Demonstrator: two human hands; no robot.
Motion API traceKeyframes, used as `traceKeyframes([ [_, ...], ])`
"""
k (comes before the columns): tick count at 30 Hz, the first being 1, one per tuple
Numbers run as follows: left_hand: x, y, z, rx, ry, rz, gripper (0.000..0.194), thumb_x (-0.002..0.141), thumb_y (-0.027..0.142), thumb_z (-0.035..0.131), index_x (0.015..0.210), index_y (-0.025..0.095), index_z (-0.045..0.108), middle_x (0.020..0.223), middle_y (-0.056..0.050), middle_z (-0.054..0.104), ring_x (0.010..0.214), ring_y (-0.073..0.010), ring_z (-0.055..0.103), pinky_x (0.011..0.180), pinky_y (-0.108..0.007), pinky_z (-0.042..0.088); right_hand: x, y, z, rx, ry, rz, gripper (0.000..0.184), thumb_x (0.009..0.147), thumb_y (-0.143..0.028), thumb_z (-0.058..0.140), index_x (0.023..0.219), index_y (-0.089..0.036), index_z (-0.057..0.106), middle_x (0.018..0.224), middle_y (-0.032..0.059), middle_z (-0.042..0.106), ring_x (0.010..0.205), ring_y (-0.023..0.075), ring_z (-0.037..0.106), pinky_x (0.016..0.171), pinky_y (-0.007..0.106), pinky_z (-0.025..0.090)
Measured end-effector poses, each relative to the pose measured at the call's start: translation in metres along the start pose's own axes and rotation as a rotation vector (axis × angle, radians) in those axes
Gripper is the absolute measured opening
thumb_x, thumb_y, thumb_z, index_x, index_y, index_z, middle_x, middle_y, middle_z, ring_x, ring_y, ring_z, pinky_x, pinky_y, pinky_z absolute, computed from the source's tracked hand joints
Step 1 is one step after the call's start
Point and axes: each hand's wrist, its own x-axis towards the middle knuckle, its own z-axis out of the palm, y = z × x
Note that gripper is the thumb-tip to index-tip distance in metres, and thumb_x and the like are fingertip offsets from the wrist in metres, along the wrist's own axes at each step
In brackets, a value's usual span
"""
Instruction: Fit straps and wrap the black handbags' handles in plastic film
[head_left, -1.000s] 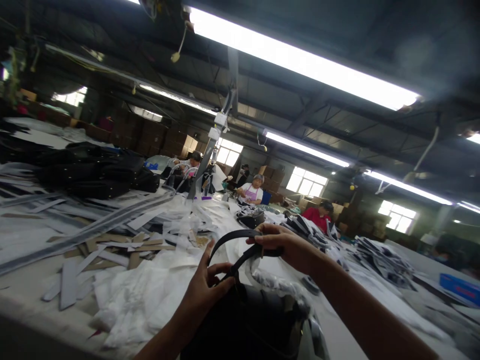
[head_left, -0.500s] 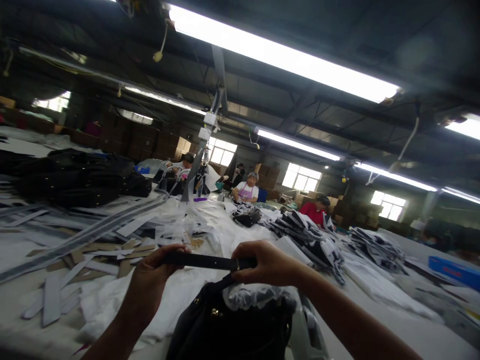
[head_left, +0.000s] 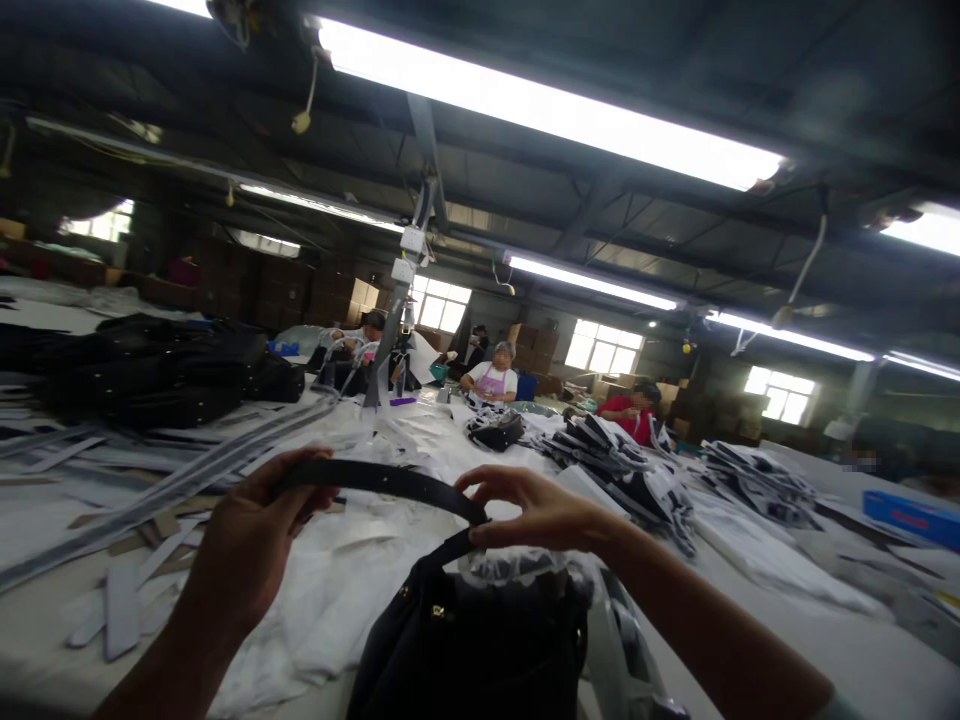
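A black strap (head_left: 390, 482) with small holes arches between my two hands above a black bag (head_left: 465, 650). My left hand (head_left: 262, 520) is closed around the strap's left end. At the other end, my right hand (head_left: 517, 508) pinches the strap between thumb and fingers, where it bends down toward the bag's top. The bag stands in front of me with small gold-coloured fittings on its side. Crumpled clear plastic (head_left: 510, 568) shows at the bag's opening.
Black bags (head_left: 165, 370) lie heaped at the left. Pale strips (head_left: 120, 610) and white sheeting cover the near left of the table. Stacked black-and-white pieces (head_left: 615, 465) and a blue box (head_left: 911, 517) are on the right. Several people work farther back.
The strap was nearly straight and now bows upward. My left hand has moved left and slightly up along with its end. My right hand's grip has shifted, its fingers more arched.
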Motion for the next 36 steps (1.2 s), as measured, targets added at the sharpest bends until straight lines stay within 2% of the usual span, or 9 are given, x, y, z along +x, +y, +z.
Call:
traceKeyframes([
  [6,0.006,0.04,0.072,0.146,-0.289,0.326,0.023,0.071,0.026,0.078,0.092,0.017,0.075,0.077,0.0,0.074,0.068,-0.0123,0.068,0.062,-0.018,0.054,0.015,-0.064,-0.01,0.465,-0.199,-0.197,0.029,0.084,-0.041,0.073,0.097,-0.016,0.068,0.087,0.0009,0.064,0.078,0.013,0.063,0.079,0.027,0.049],
  [9,-0.005,0.033,0.084,0.156,-0.478,0.25,0.062,0.08,0.034,0.073,0.137,0.022,0.052,0.09,-0.002,0.075,0.069,-0.0144,0.07,0.067,-0.025,0.056,0.016,-0.077,-0.016,0.598,-0.08,-0.281,0.019,0.088,-0.035,0.07,0.088,-0.016,0.067,0.08,-0.0027,0.056,0.065,0.0071,0.055,0.065,0.02,0.047],
  [12,-0.02,0.001,0.062,0.249,-0.532,0.139,0.096,0.082,0.038,0.07,0.155,0.031,0.008,0.109,-0.006,0.072,0.077,-0.0173,0.071,0.075,-0.034,0.057,0.007,-0.077,-0.026,0.718,0.134,-0.332,0.013,0.091,-0.032,0.066,0.089,-0.02,0.067,0.078,-0.0047,0.051,0.064,0.006,0.051,0.063,0.017,0.046],
  [16,-0.043,-0.054,0.011,0.614,-0.687,0.051,0.045,0.079,0.038,0.073,0.122,0.024,0.066,0.114,-0.009,0.07,0.105,-0.0263,0.065,0.084,-0.035,0.055,-0.012,-0.074,-0.05,0.835,0.54,-0.477,0.005,0.089,-0.026,0.069,0.092,-0.023,0.066,0.076,-0.006,0.052,0.063,0.0059,0.051,0.065,0.015,0.051],
  [20,-0.059,-0.078,-0.012,0.627,-0.728,0.025,0.03,0.079,0.028,0.073,0.109,0.025,0.074,0.123,-0.008,0.066,0.111,-0.0275,0.062,0.085,-0.033,0.055,-0.031,-0.078,-0.064,0.897,0.698,-0.56,0.002,0.091,-0.023,0.067,0.091,-0.021,0.067,0.076,-0.0055,0.054,0.055,0.0025,0.046,0.049,0.008,0.044],
  [24,-0.058,-0.084,-0.012,0.548,-0.687,-0.015,0.031,0.077,0.024,0.074,0.108,0.024,0.075,0.123,-0.008,0.063,0.115,-0.0275,0.061,0.092,-0.033,0.054,-0.042,-0.068,-0.041,0.532,0.651,-0.318,0.015,0.09,-0.035,0.068,0.086,-0.021,0.068,0.072,-0.004,0.054,0.046,0.0033,0.035,0.037,0.013,0.027],
  [28,-0.058,-0.097,-0.017,0.469,-0.656,-0.09,0.029,0.076,0.026,0.076,0.104,0.023,0.077,0.122,-0.009,0.061,0.118,-0.0289,0.059,0.097,-0.035,0.051,-0.036,-0.04,0.009,0.059,0.287,0.135,0.033,0.089,-0.048,0.061,0.078,-0.018,0.067,0.06,-0.0037,0.053,0.043,0.0063,0.038,0.039,0.019,0.025],
  [32,-0.066,-0.107,-0.017,0.439,-0.603,-0.074,0.027,0.074,0.024,0.077,0.101,0.024,0.078,0.117,-0.007,0.061,0.117,-0.028,0.059,0.1,-0.036,0.048,-0.02,-0.011,0.051,-0.356,0.217,0.225,0.032,0.09,-0.04,0.055,0.071,-0.018,0.069,0.057,-0.0022,0.058,0.051,0.01,0.047,0.047,0.022,0.03],
  [36,-0.076,-0.108,-0.008,0.448,-0.552,-0.026,0.023,0.07,0.02,0.079,0.093,0.023,0.077,0.107,-0.005,0.064,0.11,-0.026,0.062,0.096,-0.034,0.05,-0.008,0.003,0.071,-0.522,0.237,0.265,0.031,0.086,-0.033,0.054,0.064,-0.017,0.068,0.054,-0.0003,0.062,0.051,0.0109,0.048,0.047,0.025,0.026],
])
